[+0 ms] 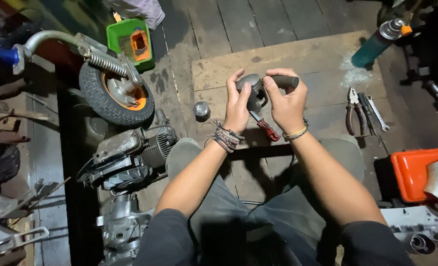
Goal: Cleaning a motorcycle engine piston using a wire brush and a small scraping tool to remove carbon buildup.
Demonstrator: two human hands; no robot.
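Piston: round grey metal piston [251,87] with its connecting part hanging below, held up between both hands at about 12 o'clock from the person's lap, above the pale wooden board [322,59].
Left hand: left hand [236,106] curls around the piston's left side, thumb pressed on the crown, fingers closed behind it.
Right hand: right hand [287,101] is closed around a dark rubber tool handle [284,81], thumb tip pushing toward the piston's side.
Step in hand: by the look of it, something is being worked in or out at the piston's side; the contact point is hidden by the thumbs.
Next move: judged from the grip, it calls for a steady left hand and a straight, controlled push from the right.
Under the hands: red-handled screwdriver [265,128] lies on the board at 6 o'clock of the piston.
Left of board: small round metal cap [201,109] at 9 o'clock; small black tyre with orange rim [114,93] and grey finned engine [130,157] farther out.
Right of board: red-handled pliers [352,116] and silver spanner [378,114] at 3 o'clock; teal spray can [379,42] at 1 o'clock.
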